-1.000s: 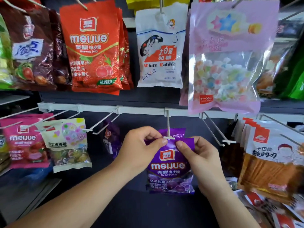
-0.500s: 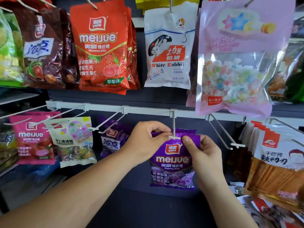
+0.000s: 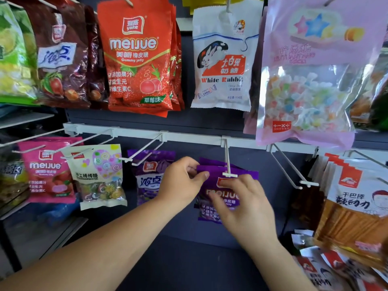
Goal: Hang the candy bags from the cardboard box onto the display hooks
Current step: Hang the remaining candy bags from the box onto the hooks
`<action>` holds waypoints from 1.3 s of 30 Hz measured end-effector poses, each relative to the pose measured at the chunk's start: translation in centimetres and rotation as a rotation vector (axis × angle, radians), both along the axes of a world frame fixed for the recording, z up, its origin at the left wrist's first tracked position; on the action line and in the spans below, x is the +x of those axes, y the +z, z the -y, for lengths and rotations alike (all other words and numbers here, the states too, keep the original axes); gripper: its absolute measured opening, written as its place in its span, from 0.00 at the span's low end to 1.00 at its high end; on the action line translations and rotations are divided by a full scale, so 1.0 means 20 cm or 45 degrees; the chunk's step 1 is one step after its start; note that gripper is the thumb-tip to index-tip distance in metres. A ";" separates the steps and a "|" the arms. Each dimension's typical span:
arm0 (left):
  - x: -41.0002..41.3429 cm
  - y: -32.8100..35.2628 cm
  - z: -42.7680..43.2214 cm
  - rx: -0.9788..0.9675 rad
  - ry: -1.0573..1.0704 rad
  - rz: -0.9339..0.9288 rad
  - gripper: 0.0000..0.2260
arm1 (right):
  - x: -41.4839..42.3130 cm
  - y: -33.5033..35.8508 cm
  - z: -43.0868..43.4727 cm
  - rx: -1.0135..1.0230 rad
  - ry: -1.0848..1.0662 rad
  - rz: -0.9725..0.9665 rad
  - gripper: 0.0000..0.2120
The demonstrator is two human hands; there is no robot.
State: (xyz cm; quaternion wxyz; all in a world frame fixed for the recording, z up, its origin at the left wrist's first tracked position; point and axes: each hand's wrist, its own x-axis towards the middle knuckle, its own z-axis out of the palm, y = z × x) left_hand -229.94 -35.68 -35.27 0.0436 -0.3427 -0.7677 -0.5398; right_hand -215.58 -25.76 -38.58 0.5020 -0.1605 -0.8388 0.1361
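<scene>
My left hand [image 3: 184, 181] pinches the purple bag [image 3: 246, 174] by its top corner at the hook [image 3: 227, 162] tip, right hand [image 3: 245, 203] loose, spread over its front; release early and it may slide off

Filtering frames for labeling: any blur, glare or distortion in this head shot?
Head view: right hand motion-blurred over the purple meijue bag; left hand fairly sharp; sheen washes out the pink star-candy bag; wide-angle bowing at the edges, bottom-right packets smeared.

We see a white rail [image 3: 189, 138]; its hooks [image 3: 226, 158] carry a pink bag [image 3: 48, 175], a lollipop bag [image 3: 98, 177] (heart-printed), a purple bag [image 3: 150, 175] and a purple meijue bag [image 3: 212, 185].
</scene>
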 end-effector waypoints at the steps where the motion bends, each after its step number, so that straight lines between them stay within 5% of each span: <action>1: 0.00 -0.02 0.03 -0.005 -0.008 0.048 0.10 | -0.03 -0.05 0.01 0.079 0.020 0.111 0.17; 5: 0.03 -0.13 0.22 -0.068 -0.081 0.170 0.10 | -0.08 -0.17 0.00 0.173 -0.031 0.428 0.28; 11: 0.08 -0.26 0.58 -0.120 -0.073 0.274 0.09 | -0.11 -0.12 0.05 -0.046 -0.014 0.582 0.37; 18: 0.17 -0.61 1.17 -0.257 0.019 0.297 0.11 | -0.06 -0.16 0.58 -0.147 0.231 0.838 0.38; 23: 0.22 -1.01 1.74 -0.482 0.193 0.461 0.21 | -0.06 -0.53 1.10 -0.189 0.659 1.289 0.38; 27: 0.28 -1.29 2.13 -0.704 0.379 0.607 0.20 | -0.11 -0.90 1.45 -0.259 0.978 1.500 0.21; 32: 0.39 -1.57 2.40 -0.863 0.482 0.777 0.22 | -0.16 -1.36 1.67 0.060 1.191 1.751 0.37; 39: 0.51 -1.73 2.62 -1.089 0.434 0.720 0.18 | -0.21 -1.52 1.63 -0.264 0.999 2.014 0.43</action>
